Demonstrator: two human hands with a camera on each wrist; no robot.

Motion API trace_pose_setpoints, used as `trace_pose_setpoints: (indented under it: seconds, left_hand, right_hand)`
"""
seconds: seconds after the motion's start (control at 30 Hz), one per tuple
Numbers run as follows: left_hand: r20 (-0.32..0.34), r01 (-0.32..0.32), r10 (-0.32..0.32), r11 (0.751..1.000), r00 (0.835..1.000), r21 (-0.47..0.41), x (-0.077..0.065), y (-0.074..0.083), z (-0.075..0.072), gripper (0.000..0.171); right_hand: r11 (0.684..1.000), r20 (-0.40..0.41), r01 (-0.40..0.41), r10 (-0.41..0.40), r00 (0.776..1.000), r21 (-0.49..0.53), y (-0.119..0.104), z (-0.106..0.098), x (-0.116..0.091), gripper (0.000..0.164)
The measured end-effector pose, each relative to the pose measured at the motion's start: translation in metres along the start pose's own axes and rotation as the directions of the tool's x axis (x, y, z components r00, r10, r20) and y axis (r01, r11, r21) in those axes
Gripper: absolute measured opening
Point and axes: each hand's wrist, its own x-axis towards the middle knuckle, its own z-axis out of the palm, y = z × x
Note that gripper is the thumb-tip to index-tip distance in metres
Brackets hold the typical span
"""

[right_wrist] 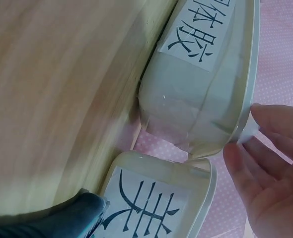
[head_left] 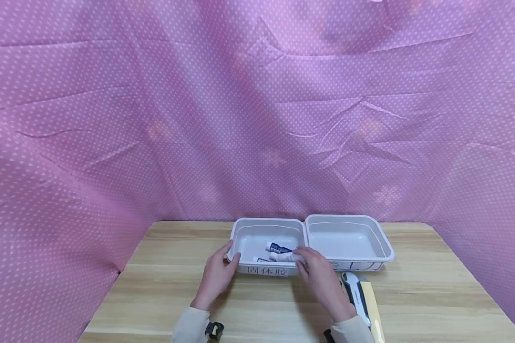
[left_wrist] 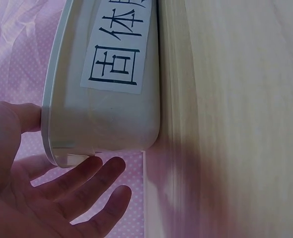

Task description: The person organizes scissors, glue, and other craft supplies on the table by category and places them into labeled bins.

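The left hand [head_left: 216, 275] grips the left bin [head_left: 257, 229] at its left front corner. Inside, the white glue stick [head_left: 283, 257] has its long axis running left-to-right; the nearer right hand [head_left: 322, 277] pinches its right end.

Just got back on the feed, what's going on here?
A person's left hand holds the front-left corner of the left bin. The right hand, at that bin's right end, seems to pinch a white tube. Blue-and-white tubes lie inside. The right bin stands alongside, with a yellow tool in front.
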Motion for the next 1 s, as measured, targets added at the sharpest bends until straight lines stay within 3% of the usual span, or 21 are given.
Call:
trace_pose_setpoints:
  seconds: [0.53,0.77,1.0]
  left_hand:
    - [-0.037,-0.035,0.035,0.999,0.999,0.008,0.0008,-0.0031,0.0044,0.052]
    - [-0.025,-0.016,0.017,1.0,1.0,0.021,0.003,-0.0043,0.0082,0.054]
    - [-0.036,-0.03,0.03,0.999,0.999,0.014,0.0029,-0.0042,0.0078,0.054]
  right_hand:
    - [0.999,0.018,0.02,-0.02,1.0,0.028,0.0052,0.0021,-0.0008,0.025]
    - [0.999,0.034,0.01,-0.011,0.999,0.041,0.0047,0.0002,-0.0003,0.025]
    - [0.998,0.003,0.037,-0.038,0.999,0.042,0.0016,-0.0065,-0.0031,0.024]
